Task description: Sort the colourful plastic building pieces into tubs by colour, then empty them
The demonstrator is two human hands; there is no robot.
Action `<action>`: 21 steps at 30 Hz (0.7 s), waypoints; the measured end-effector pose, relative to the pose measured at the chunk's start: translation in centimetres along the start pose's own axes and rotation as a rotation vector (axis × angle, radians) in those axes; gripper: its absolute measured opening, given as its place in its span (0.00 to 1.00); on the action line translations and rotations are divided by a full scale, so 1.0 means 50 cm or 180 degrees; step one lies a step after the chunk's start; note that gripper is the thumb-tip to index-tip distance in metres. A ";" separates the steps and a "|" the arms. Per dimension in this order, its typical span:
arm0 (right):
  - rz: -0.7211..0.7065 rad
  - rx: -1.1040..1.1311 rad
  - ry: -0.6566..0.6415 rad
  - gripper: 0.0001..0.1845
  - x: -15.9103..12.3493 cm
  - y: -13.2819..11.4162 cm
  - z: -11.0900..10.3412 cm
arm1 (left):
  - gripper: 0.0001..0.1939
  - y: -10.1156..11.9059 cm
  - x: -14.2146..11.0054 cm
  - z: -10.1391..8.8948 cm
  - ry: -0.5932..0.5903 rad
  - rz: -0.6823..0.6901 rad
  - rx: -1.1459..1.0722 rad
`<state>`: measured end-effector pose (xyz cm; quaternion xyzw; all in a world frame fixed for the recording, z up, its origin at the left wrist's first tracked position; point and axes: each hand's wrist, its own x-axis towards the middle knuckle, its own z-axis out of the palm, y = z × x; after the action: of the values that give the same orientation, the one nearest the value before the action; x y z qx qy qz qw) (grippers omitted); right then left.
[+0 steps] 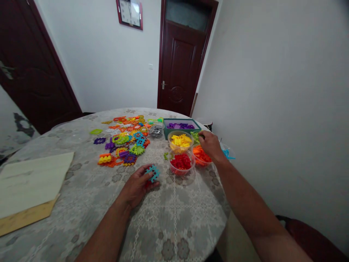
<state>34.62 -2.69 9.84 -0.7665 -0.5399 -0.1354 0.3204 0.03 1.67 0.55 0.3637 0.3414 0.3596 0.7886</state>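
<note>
My left hand (138, 185) is closed around a light blue toothed building piece (152, 173), held just above the tablecloth. A bit of red shows under the fingers. My right hand (210, 144) reaches to a tub of green pieces (195, 137), its fingers pinched together at the tub's edge; what they hold, if anything, is hidden. Around it stand clear tubs of yellow pieces (181, 141), red pieces (181, 162) and orange pieces (201, 154). Beyond the right wrist, partly covered, is a tub with blue pieces (228, 154).
A green-rimmed box (165, 131) with purple pieces (180, 126) stands behind the tubs, beside a tub of grey pieces (156, 131). Colourful toothed pieces (128, 145) lie heaped at the table's middle left. A pale board (35, 182) lies on the left.
</note>
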 end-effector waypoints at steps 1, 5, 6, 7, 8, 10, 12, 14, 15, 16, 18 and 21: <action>0.0193 -0.0196 -0.0029 0.17 0.027 0.021 0.006 | 0.23 0.001 -0.002 0.001 -0.0022 0.0001 0.0022; 0.0464 -0.0400 -0.0084 0.20 0.074 0.076 0.024 | 0.26 0.001 -0.002 -0.001 -0.0042 0.0032 0.0153; 0.0473 -0.0414 -0.0074 0.20 0.071 0.083 0.025 | 0.26 0.000 -0.001 -0.003 -0.0041 0.0046 0.0190; 0.0479 -0.0429 -0.0047 0.21 0.065 0.087 0.025 | 0.26 -0.001 0.001 -0.004 -0.0037 0.0055 0.0228; 0.0475 -0.0439 -0.0015 0.22 0.056 0.088 0.024 | 0.26 -0.002 0.002 -0.005 -0.0031 0.0054 0.0266; 0.0411 -0.0426 0.0032 0.23 0.027 0.079 0.021 | 0.26 -0.004 0.004 -0.005 -0.0012 0.0049 0.0330; 0.0173 -0.0256 0.0082 0.22 -0.011 0.055 0.020 | 0.26 -0.006 0.003 -0.004 -0.0005 0.0058 0.0366; -0.0152 0.0088 0.0144 0.20 -0.057 0.017 0.021 | 0.26 -0.006 0.001 -0.002 -0.0025 0.0099 0.0359; -0.0292 0.0295 0.0172 0.19 -0.082 -0.006 0.021 | 0.26 -0.007 -0.001 -0.001 -0.0039 0.0131 0.0349; -0.0403 0.0500 0.0167 0.18 -0.107 -0.030 0.021 | 0.26 -0.007 -0.002 -0.001 -0.0052 0.0159 0.0343; -0.0536 0.0859 0.0019 0.16 -0.155 -0.082 0.021 | 0.25 -0.007 -0.004 0.000 -0.0069 0.0200 0.0351; -0.0755 0.1330 -0.0438 0.15 -0.211 -0.154 0.027 | 0.24 -0.007 -0.007 0.002 -0.0146 0.0200 0.0371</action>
<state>23.38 -8.01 5.66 -0.6223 -0.6629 -0.0050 0.4162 0.07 1.18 0.41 0.4277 0.3321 0.3553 0.7619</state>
